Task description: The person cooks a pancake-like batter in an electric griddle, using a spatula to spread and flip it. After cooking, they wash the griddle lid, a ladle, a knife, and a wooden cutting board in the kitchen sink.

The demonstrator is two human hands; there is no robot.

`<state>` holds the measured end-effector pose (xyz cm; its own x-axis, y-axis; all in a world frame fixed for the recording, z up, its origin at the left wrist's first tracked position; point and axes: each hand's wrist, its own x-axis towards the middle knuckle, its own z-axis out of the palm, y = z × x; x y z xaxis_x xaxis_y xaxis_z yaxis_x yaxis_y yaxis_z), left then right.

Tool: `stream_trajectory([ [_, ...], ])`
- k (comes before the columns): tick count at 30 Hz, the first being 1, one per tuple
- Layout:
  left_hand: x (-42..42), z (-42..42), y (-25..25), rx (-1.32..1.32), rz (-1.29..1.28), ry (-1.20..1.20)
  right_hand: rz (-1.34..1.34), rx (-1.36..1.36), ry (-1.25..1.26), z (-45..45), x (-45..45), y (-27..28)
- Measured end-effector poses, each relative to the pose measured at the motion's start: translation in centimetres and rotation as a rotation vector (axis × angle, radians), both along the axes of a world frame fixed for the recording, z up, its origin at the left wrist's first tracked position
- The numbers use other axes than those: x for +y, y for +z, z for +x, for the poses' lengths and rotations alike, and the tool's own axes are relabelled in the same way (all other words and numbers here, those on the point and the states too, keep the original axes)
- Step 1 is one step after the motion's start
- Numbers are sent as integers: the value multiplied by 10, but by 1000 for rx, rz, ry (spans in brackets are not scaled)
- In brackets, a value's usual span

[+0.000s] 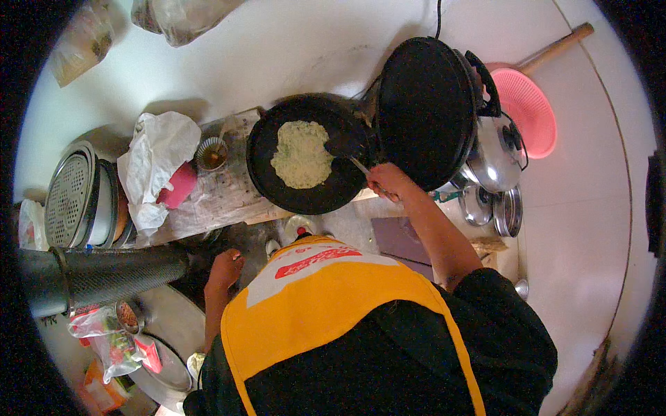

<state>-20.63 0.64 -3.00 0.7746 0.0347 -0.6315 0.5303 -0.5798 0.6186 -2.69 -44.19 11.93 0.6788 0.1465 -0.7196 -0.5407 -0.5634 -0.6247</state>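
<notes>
A pale flatbread with green flecks [303, 154] lies on a round black griddle [263, 179]. My right hand [390, 182] grips the handle of a dark spatula [346, 148], whose blade is at the right edge of the flatbread. To the right, the black griddle lid [424, 112] stands raised. My left hand [227, 268] hangs beside the apron [333, 291], its fingers curled; whether it holds anything cannot be seen. On the wooden board left of the griddle stands a small ribbed bowl [212, 154] with brown liquid and a utensil.
White cloth [161, 151], a pink container [179, 186] and steamer trays [70, 200] stand at left. A dark duct pipe [119, 275] crosses below them. At lower left are bagged vegetables [117, 353]. Metal pots [491, 156] and a pink basket [528, 114] are at right.
</notes>
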Motion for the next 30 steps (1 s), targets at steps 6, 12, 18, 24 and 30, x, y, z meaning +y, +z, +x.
stream_trajectory([
  [6,-9,0,62,-70,126,-153,96,-36,42,42,64,-26],
  [12,-2,-3,42,-55,234,-242,57,57,97,28,48,-36],
  [18,5,-17,-10,-110,-16,37,-168,112,149,-15,-16,-4],
  [24,-27,7,69,-84,179,-139,-37,-68,290,-6,-4,-17],
  [30,-6,-2,41,-48,26,35,84,-88,298,0,40,-30],
])
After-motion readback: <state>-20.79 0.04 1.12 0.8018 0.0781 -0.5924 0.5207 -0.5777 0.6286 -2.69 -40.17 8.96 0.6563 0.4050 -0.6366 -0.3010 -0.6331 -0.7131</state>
